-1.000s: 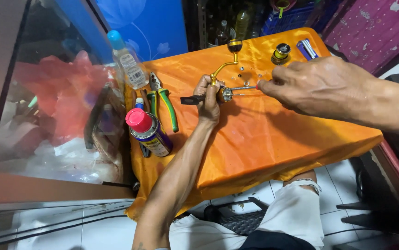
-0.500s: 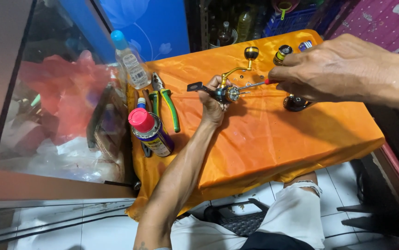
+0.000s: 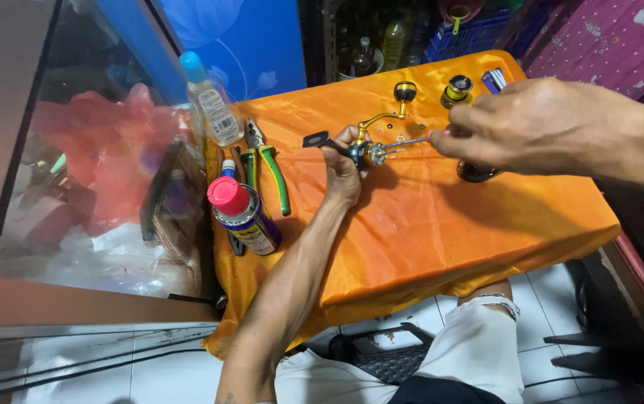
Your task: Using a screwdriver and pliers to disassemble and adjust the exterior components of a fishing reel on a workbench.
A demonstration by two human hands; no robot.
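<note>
A: What is on the bench (image 3: 427, 247) with the orange cloth?

B: On the left side there is a spray can (image 3: 243, 213) with a pink cap. Just beside it lie pliers (image 3: 266, 168) with green handles. Farther back stands a clear bottle (image 3: 210, 105) with a blue cap. At the far edge sits a small yellow spool (image 3: 457, 90). A dark round part (image 3: 477, 172) lies under the right hand, half hidden.

A: What do the hands hold?

B: The left hand (image 3: 344, 168) is closed around a small fishing reel (image 3: 370, 150) with a gold handle, in the middle of the bench. The right hand (image 3: 524, 127) pinches a thin screwdriver (image 3: 412, 141). Its tip touches the reel.

A: Is anything in the way?

B: The right hand covers part of the far right side.
</note>
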